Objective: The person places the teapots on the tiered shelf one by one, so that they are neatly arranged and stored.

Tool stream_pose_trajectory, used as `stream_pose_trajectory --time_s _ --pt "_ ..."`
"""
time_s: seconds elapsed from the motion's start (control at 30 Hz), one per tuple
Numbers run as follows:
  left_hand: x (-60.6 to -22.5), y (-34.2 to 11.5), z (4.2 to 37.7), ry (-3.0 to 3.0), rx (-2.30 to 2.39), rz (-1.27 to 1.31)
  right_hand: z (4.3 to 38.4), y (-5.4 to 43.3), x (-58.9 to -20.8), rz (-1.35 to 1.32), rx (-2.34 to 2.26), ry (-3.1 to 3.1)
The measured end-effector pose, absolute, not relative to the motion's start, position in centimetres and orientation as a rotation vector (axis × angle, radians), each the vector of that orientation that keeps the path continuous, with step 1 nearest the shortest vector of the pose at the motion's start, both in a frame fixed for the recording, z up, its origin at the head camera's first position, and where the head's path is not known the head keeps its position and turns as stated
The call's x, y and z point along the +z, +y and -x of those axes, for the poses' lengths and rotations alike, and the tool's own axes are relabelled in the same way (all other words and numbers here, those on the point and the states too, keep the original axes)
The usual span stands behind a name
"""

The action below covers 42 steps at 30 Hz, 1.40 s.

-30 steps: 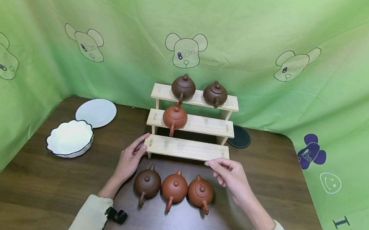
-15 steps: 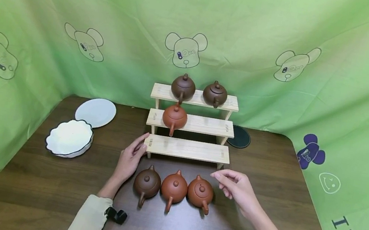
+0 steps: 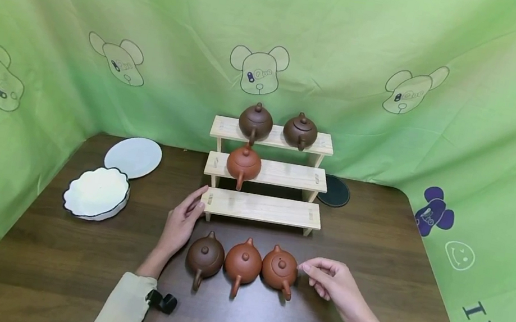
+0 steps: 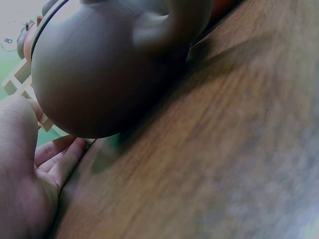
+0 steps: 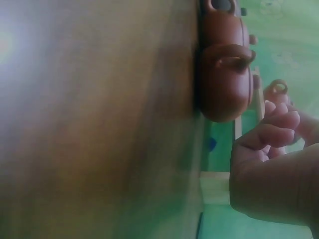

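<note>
My left hand (image 3: 179,227) rests with extended fingers at the left end of the lowest step of a pale wooden three-step stand (image 3: 262,208). Just right of that wrist sits a dark brown teapot (image 3: 206,255), which looms large in the left wrist view. Beside it stand a reddish-brown teapot (image 3: 243,264) and another reddish-brown teapot (image 3: 279,270), handles toward me. My right hand (image 3: 334,285) hovers by the rightmost one, fingers loosely bent with thumb and index tips close together, holding nothing. In the right wrist view, that teapot (image 5: 224,94) appears beyond the fingers.
Two dark teapots (image 3: 256,122) stand on the top step, and one reddish teapot (image 3: 244,164) on the middle step's left. A white plate (image 3: 133,157) and a scalloped white dish (image 3: 97,194) lie at left. A dark round coaster (image 3: 336,192) lies behind the stand's right side.
My right hand has moved from the lowest step's right front corner toward me and slightly right, down beside the rightmost teapot. The left hand and the teapots have stayed put.
</note>
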<state>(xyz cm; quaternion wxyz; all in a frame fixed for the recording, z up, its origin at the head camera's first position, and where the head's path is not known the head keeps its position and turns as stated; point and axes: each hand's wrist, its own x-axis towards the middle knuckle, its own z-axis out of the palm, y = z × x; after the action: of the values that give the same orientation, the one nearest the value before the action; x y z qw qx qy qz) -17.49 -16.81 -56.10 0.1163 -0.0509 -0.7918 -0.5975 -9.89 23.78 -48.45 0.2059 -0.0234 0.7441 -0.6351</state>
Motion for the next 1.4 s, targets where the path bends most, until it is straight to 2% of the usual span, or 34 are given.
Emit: stream_pose_trajectory --time_s 0.3,0.57,1.03,1.4 --pt "-55.3 -16.6 17.1 -2.251 -1.752 0.21 8.6 24.4 -49.3 0.104 -1.737 2.03" --pt "-54.4 -16.2 16.7 -2.322 -1.734 0.123 7.9 24.4 -50.2 0.187 -1.707 1.968" --pt "-55.4 -16.4 17.1 -2.285 -1.707 0.158 7.3 23.4 -51.1 0.266 -1.742 1.826" --pt "-58.1 -17.3 18.4 -2.288 -1.759 0.155 7.1 22.7 -51.2 0.267 -1.775 1.741"
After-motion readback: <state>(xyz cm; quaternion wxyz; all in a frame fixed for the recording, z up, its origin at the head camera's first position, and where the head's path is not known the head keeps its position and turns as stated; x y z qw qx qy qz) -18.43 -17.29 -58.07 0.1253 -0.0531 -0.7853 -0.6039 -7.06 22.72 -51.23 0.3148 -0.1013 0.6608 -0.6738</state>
